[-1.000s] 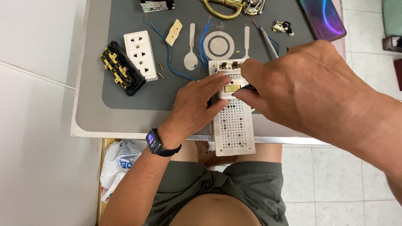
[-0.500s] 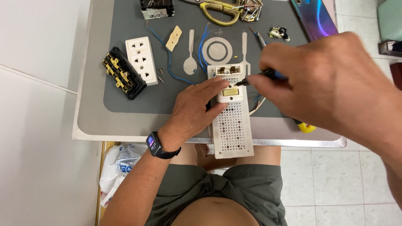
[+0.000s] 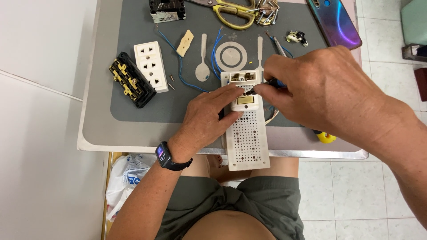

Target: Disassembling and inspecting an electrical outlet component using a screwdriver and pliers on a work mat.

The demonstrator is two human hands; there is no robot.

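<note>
A long white perforated electrical board (image 3: 247, 138) lies on the grey mat (image 3: 187, 102) and overhangs the table's front edge. My left hand (image 3: 207, 120) rests on its left side, fingers pressed against the small switch block near the top. My right hand (image 3: 327, 91) holds a thin dark-handled screwdriver (image 3: 267, 84) with its tip at the brass terminals at the board's upper end. A black watch sits on my left wrist.
On the mat lie a white triple socket face (image 3: 151, 66), a black socket base with brass contacts (image 3: 132, 80), blue wires (image 3: 178, 66), two loose screws, a metal ring plate (image 3: 231, 56), yellow-handled scissors (image 3: 231, 8) and a phone (image 3: 333, 20). A plastic bag sits on the floor at left.
My right hand has drawn back to the right, uncovering the board's top, and now brings the screwdriver tip to the terminals. The left hand stays on the board.
</note>
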